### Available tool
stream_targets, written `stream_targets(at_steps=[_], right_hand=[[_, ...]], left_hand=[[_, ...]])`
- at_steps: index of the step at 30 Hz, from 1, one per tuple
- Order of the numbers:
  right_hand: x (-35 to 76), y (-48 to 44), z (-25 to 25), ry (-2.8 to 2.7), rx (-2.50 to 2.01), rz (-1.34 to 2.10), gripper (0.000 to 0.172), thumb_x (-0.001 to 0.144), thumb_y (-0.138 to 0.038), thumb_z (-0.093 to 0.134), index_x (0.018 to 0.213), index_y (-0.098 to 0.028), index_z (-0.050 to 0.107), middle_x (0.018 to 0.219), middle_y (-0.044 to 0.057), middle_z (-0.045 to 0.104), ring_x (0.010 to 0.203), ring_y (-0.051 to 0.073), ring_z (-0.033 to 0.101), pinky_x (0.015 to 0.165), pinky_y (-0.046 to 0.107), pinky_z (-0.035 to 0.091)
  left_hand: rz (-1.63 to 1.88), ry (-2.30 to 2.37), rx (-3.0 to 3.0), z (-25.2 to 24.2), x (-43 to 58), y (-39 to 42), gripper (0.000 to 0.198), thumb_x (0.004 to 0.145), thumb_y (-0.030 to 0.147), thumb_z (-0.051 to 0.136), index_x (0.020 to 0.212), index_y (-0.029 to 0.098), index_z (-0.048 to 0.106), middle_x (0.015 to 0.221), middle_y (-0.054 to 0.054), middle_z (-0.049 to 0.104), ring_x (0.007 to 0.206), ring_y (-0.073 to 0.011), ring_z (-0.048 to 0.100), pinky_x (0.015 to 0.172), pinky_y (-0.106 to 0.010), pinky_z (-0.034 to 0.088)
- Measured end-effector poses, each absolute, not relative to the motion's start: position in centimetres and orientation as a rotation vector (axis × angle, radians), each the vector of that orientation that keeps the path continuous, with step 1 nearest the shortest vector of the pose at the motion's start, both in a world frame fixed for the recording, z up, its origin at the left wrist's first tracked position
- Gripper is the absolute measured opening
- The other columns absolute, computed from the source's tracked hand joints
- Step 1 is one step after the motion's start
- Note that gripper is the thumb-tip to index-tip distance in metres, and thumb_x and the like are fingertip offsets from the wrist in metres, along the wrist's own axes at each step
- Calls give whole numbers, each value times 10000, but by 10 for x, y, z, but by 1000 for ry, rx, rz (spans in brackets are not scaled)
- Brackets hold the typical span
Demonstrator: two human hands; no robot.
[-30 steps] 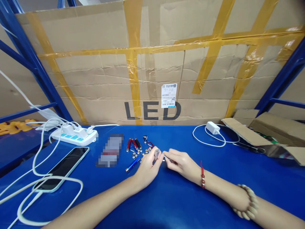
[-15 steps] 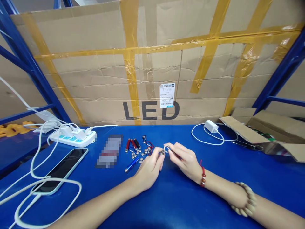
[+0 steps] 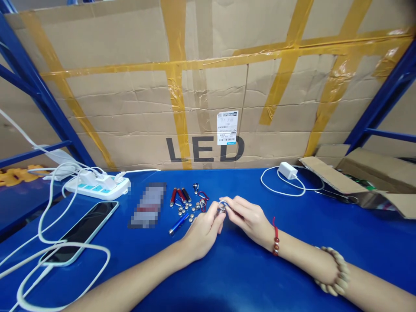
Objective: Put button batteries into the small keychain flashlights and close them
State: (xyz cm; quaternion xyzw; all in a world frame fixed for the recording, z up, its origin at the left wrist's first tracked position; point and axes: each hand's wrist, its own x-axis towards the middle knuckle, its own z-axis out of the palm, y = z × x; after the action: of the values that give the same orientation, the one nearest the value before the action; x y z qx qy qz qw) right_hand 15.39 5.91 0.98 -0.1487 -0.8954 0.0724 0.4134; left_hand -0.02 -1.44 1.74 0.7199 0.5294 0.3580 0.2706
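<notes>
My left hand (image 3: pixel 203 232) and my right hand (image 3: pixel 249 219) meet over the blue table (image 3: pixel 227 277), fingers pinched together around a small metal keychain torch with a ring (image 3: pixel 222 207). Which hand carries most of it I cannot tell. Just left of my hands lie a blue mini torch (image 3: pixel 178 224), three red and black mini torches (image 3: pixel 180 195), a red clip (image 3: pixel 204 200) and several button cells (image 3: pixel 189 209). My right wrist wears a red cord bracelet and a bead bracelet.
A phone (image 3: pixel 79 232) on a white cable lies at the left, behind it a power strip (image 3: pixel 97 186) with plugs. A blurred packet (image 3: pixel 147 204) sits by the torches. A white charger (image 3: pixel 287 170) and an open carton (image 3: pixel 367 182) are at the right. A taped cardboard wall (image 3: pixel 208 86) stands behind.
My hands lifted slightly and drew closer together; the small metal part now sits between both sets of fingertips, its ring turned up. The view shifted a little downward.
</notes>
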Motion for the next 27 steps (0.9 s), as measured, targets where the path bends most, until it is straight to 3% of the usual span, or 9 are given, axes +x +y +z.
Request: stream_targets(at_steps=[9,27], right_hand=[[153,61,9,-2245,-425,223,305,924,-258,359,1149,-175,547,748,39,548,609,108,521,581,223,472],[153,60,11,-2245,-463,331,286,886,-255,428,1133,-177,549,706,12,541,554,89,501,530,195,449]], left_hand=[[1075,1397,1875,19,-1,-15,214,927,333,238,905,190,396,589,50,467,549,-106,451,586,-228,346],[1084,1403,1884,19,-2,-15,223,927,333,256,885,193,425,588,53,472,541,-99,455,575,-213,340]])
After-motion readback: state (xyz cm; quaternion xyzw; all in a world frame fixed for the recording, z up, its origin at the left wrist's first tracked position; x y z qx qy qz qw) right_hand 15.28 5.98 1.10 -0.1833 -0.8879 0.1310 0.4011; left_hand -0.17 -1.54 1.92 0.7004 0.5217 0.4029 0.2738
